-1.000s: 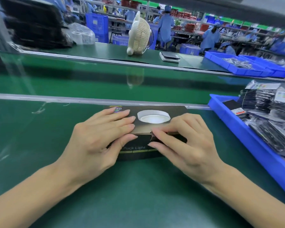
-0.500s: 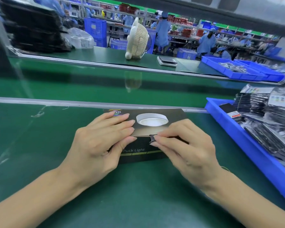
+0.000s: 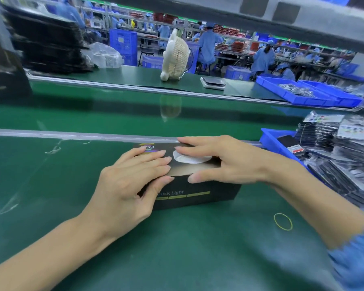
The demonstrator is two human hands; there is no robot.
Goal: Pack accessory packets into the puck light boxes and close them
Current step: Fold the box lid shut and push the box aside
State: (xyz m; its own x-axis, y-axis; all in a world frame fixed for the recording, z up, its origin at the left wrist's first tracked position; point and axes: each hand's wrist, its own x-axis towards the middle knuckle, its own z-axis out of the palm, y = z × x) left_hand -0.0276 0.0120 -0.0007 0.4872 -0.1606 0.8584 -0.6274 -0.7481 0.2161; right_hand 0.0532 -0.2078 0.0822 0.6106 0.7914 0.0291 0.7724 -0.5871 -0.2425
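puck light box [image 3: 194, 194] mid-table, accessory packets [image 3: 349, 156] in bin [image 3: 270, 136] right, rubber band [image 3: 283, 221] nearer

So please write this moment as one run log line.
puck light box: closed | left hand: resting flat on lid | right hand: flat on lid

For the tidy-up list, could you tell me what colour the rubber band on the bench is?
Yellow. The rubber band shows in the head view.

Both hands flat, fingers [image 3: 156, 159] straight
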